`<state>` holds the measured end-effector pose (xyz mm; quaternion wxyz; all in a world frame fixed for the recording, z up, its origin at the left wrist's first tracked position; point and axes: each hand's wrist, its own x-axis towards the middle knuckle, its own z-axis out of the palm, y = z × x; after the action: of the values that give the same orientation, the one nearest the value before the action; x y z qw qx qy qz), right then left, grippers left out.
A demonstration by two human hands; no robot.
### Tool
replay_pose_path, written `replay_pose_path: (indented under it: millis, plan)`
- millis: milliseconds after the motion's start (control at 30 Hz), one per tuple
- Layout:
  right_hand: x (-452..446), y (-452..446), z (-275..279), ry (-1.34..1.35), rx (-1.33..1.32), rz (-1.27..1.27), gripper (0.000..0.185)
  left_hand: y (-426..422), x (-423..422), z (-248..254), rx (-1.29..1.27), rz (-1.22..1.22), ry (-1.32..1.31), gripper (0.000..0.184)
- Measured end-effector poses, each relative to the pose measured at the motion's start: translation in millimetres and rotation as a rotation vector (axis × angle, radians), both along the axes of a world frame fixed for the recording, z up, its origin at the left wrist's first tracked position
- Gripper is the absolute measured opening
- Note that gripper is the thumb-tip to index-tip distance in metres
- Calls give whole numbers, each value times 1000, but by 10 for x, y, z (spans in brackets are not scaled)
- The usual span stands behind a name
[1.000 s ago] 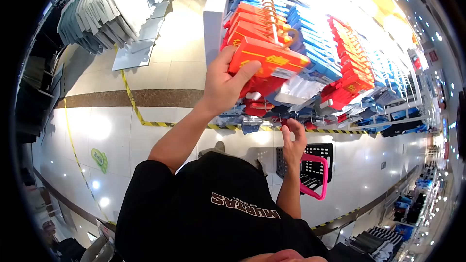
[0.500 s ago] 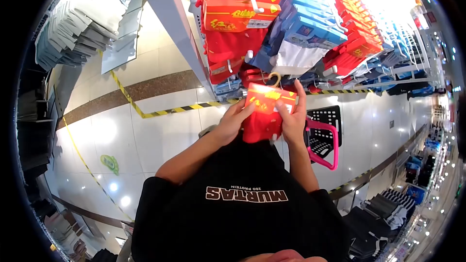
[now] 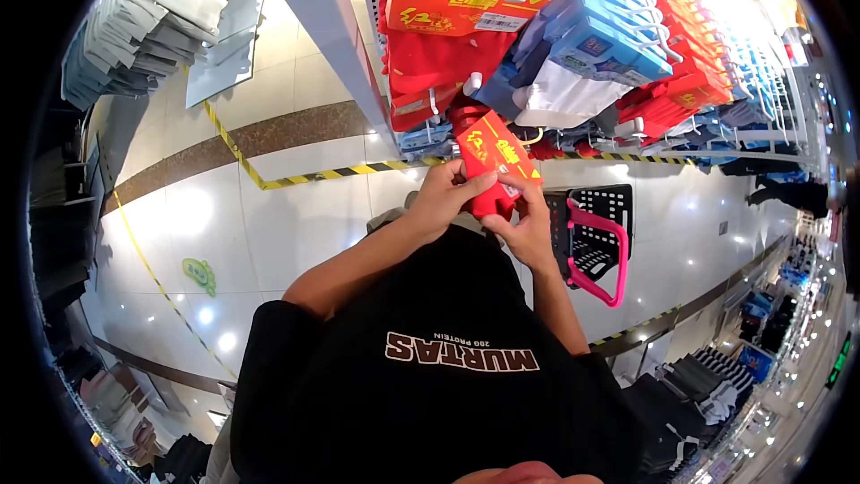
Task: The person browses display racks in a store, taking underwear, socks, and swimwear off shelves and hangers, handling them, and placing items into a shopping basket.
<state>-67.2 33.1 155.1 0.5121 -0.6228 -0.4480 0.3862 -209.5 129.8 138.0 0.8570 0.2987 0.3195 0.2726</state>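
Note:
In front of my chest, both hands hold a red packet of folded fabric [image 3: 495, 151] with a printed card header and a small hanger hook. The header is tilted, its right end lower. My left hand [image 3: 445, 200] grips its left side, thumb over the front near the lower edge of the card. At the lower right, my right hand [image 3: 527, 226] has its fingers closed on the packet's lower part. Just beyond, similar red packets [image 3: 457, 13] hang on rack hooks. Whether the fabric is socks or underwear, I cannot make out.
Blue-headed packets [image 3: 605, 45] hang right of the red ones. A black shopping basket [image 3: 578, 215] with a pink handle [image 3: 618, 255] is at my right. Yellow-black tape [image 3: 340, 170] marks the floor by a white rack post [image 3: 327, 36]. A person [image 3: 797, 195] is far right.
The packet has turned clockwise, its header now sloping down to the right. My right hand has moved down and inward onto its lower part. The rack appears slightly nearer.

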Motion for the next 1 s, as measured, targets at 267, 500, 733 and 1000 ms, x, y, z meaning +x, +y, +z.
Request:
replay_pose_path:
  millis: [267, 500, 733, 1000]
  plan:
    - [-39, -57, -349, 138, -57, -257, 12, 44, -151, -140, 57, -167, 28, 21]
    - [141, -15, -443, 401, 19, -437, 15, 9, -208, -215, 170, -177, 104, 16]
    - [-80, 109, -224, 17, -48, -332, 22, -227, -4, -270, 402, -44, 260, 57]
    - [53, 101, -287, 50, -44, -339, 21, -56, -211, -479, 191, -48, 239, 26]
